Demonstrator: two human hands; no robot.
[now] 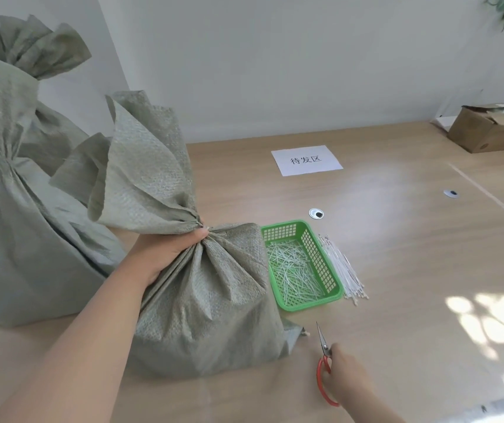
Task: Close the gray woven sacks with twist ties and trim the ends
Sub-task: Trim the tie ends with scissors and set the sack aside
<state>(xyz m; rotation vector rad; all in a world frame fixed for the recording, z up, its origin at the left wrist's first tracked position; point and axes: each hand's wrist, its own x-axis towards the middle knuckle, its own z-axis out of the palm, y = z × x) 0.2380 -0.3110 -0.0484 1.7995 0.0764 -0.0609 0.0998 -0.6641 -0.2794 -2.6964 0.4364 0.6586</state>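
Gray woven plastic sack [214,300], full and lying on the pale wooden table [397,239], is gripped at its gathered neck by the left hand [165,254], which is closed tightly around the bunched cloth. The loose mouth of the sack is fanned upward above the fist. The left arm is stretched forward from the lower left, with the thumb on top, near the pinch point.

Red-handled scissors [325,370] are held in the right hand [348,377], which is closed on the handles; the blades are shut and pointed away, toward the green plastic basket [330,288] of cut white ends. Whether a tie is already around the neck cannot be told, because the fist covers that place.

If a tie is there, the trimming step seems to be at hand. To do it well, the neck should be kept firmly pinched and a little raised, so that the free end of the tie is exposed and not the cloth. The blades should be brought close to the knot, and the cut piece dropped in the basket. Unused white ties [342,270] are laid just beside the basket, and two more tied sacks [9,184] are standing at the left.
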